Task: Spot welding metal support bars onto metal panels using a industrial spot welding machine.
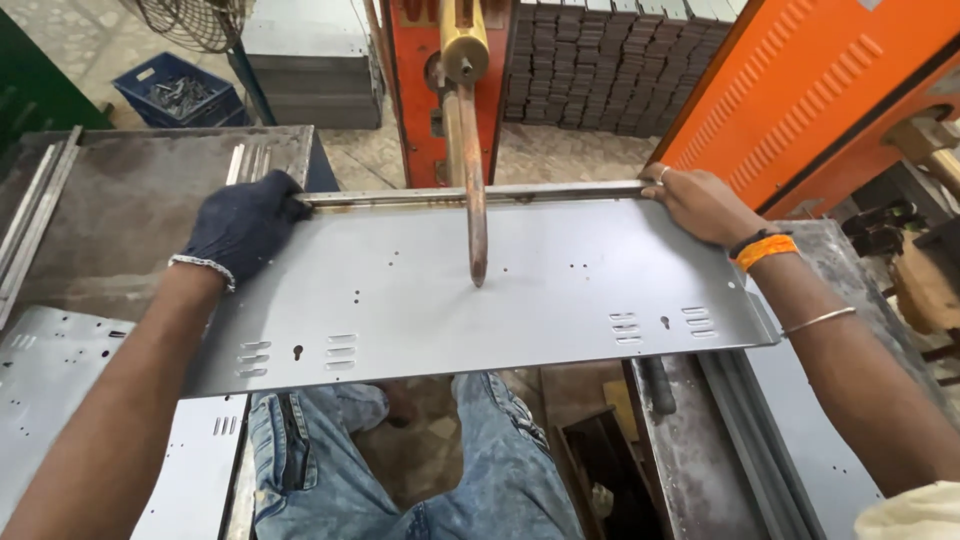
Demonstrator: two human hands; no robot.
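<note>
Sheet-metal panel (pixel 480 290) sits under the copper electrode (pixel 472 200), seemingly being positioned. Gloved left hand (pixel 243 228) and bare right hand (pixel 700 205) grasp its far corners.

You hold a long grey sheet-metal panel (pixel 560 290) flat across your lap, punched with small holes, keyholes and louvre slots. A narrow metal strip (pixel 470 194) lies along its far edge.

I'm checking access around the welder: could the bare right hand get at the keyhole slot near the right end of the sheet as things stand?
Probably yes. The right hand grips the far edge of the metal sheet, and the keyhole slot lies uncovered just below it. The copper electrode arm stands off to the left, clear of that path.
</note>
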